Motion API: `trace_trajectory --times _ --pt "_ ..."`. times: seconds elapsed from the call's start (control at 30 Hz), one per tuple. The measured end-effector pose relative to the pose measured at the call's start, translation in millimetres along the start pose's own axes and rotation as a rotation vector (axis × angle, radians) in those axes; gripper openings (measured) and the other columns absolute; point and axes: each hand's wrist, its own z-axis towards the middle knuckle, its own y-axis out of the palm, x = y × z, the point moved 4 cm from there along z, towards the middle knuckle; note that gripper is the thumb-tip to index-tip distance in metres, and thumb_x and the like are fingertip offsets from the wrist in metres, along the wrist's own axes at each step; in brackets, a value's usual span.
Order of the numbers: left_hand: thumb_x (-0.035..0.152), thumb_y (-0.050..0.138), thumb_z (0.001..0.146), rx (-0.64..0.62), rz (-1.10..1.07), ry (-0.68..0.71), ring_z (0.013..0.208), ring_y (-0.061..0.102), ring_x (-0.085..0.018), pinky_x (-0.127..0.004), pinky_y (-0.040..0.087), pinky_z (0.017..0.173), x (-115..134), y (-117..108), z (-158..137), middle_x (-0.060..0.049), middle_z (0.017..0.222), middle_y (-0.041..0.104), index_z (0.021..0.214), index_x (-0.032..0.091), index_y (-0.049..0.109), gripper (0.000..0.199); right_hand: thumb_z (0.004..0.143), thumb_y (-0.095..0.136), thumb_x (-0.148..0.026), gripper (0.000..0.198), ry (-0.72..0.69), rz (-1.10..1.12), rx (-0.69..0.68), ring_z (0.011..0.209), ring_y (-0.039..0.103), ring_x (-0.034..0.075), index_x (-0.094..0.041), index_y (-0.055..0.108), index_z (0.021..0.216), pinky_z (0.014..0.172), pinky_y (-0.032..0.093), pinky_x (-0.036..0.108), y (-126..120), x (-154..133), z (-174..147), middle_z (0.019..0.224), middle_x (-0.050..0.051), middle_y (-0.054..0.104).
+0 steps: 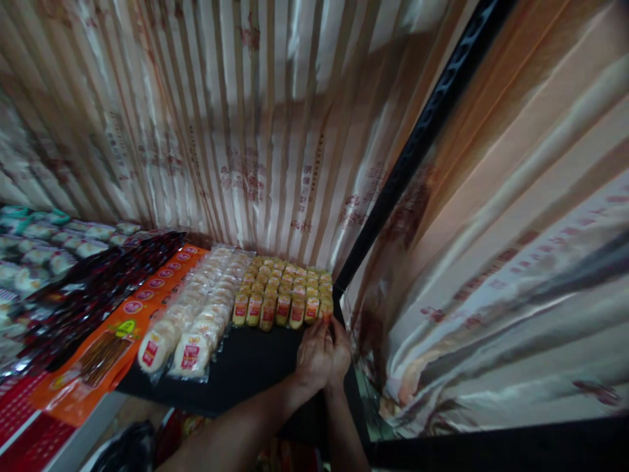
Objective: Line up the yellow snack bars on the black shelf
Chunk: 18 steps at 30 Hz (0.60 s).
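Small yellow wrapped snacks (282,309) with red labels stand in several close rows on the black shelf (246,373). At the right end of the front row, my left hand (314,354) and my right hand (341,347) are side by side and touching. Both have their fingers closed around the lower part of one yellow wrapped snack (325,309), whose top shows above the fingertips. It stands right against the neighbouring snacks. To the left lie two long rows of round white wrapped crackers (190,354) with red labels.
Left of the crackers is an orange snack bag (105,354), then dark shiny packets (93,288) and white-and-green packets (49,246). A black metal post (393,190) rises by the shelf's right corner. Printed plastic sheeting (265,131) hangs behind and to the right (515,262).
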Motion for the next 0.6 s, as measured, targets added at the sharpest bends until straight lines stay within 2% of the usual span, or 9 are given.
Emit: trace_trajectory --times 0.2,0.4,0.6 --pt "0.021 0.036 0.082 0.087 0.157 0.066 0.122 0.044 -0.021 -0.034 0.031 0.109 -16 -20 -17 -0.01 0.126 0.054 0.115 0.015 0.058 0.04 0.079 0.035 -0.033 0.045 -0.115 -0.059 0.051 0.102 0.053 0.028 -0.011 0.056 0.112 0.089 0.04 0.047 -8 -20 1 0.108 0.017 0.06" --pt "0.017 0.034 0.082 0.094 0.224 0.156 0.115 0.05 -0.017 -0.03 0.039 0.102 -21 -68 -55 -0.007 0.124 0.055 0.109 0.017 0.06 0.037 0.077 0.037 -0.03 0.04 -0.168 -0.152 0.096 0.101 0.053 0.028 -0.008 0.062 0.1 0.09 0.04 0.045 -11 -51 -8 0.106 0.02 0.059" --pt "0.012 0.037 0.076 0.053 0.252 0.156 0.111 0.053 -0.018 -0.03 0.041 0.099 -18 -107 -92 -0.008 0.123 0.054 0.104 0.017 0.062 0.038 0.076 0.037 -0.033 0.04 -0.104 -0.068 0.014 0.099 0.053 0.027 -0.012 0.06 0.101 0.088 0.04 0.042 -8 -93 -43 0.104 0.017 0.06"
